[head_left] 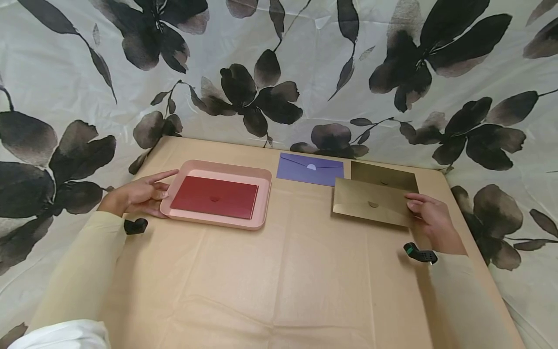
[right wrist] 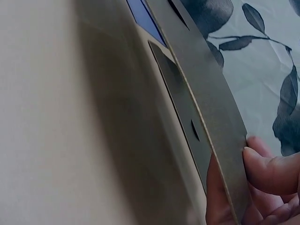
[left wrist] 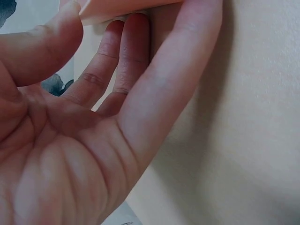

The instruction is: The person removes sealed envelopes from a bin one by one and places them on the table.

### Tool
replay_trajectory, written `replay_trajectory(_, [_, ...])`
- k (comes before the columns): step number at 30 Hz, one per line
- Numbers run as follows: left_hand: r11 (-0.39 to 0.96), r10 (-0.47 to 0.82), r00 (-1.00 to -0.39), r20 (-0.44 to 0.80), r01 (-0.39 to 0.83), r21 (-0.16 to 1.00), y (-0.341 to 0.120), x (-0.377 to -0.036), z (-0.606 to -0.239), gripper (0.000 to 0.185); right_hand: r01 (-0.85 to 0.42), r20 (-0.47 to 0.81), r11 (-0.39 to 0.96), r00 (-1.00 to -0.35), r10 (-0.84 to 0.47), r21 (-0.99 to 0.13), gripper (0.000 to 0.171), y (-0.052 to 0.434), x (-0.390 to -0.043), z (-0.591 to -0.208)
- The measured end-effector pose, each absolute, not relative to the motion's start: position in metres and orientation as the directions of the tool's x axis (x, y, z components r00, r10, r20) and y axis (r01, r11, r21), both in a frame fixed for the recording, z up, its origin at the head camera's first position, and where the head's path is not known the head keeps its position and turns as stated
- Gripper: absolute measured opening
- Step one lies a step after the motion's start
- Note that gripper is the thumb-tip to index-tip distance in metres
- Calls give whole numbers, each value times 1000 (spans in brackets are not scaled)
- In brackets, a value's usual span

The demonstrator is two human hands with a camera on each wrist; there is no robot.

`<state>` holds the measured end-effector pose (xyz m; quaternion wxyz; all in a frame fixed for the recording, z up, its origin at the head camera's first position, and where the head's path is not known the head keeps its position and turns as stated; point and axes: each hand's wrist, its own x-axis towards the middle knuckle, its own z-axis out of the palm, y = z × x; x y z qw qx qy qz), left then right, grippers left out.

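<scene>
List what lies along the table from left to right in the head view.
Left hand → pink plastic tray holding a dark red envelope → purple paper envelope → gold paper envelope → right hand.

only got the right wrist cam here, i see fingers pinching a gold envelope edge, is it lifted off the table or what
Observer: The right hand holds the upper gold envelope by its right edge; it overlaps a second gold envelope lying behind it.
Operator: what's the blue bit past it
Observer: A purple envelope, flat on the table, flap side up.
Operator: and the other hand
Observer: The left hand grips the left rim of a pink tray, thumb over the rim and fingers under it.
Operator: anything in the tray
Observer: One red envelope, lying flat.
</scene>
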<state>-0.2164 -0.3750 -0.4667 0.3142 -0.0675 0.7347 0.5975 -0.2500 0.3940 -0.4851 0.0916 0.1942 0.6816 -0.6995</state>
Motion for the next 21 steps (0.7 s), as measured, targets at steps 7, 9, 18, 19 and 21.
replay_trajectory(7, [270, 275, -790, -548, -484, 832, -377, -218, -470, 86, 392, -397, -64, -907, 143, -918, 33, 403, -250, -486])
replay_trajectory(9, [271, 267, -792, -549, -485, 832, -377, -217, -470, 86, 390, -395, -61, -908, 139, -919, 32, 406, -250, -486])
replay_trajectory(18, [267, 248, -795, -554, -494, 828, -376, -216, -470, 83, 405, -401, 9, -908, 122, -914, 31, 422, -249, -488])
replay_trajectory(19, [266, 245, -795, -555, -495, 827, -376, -216, -470, 83, 406, -401, 16, -908, 122, -914, 30, 423, -249, -488])
replay_trajectory(21, [269, 252, -796, -550, -488, 830, -375, -217, -469, 84, 406, -400, 25, -908, 124, -913, 30, 427, -249, -489])
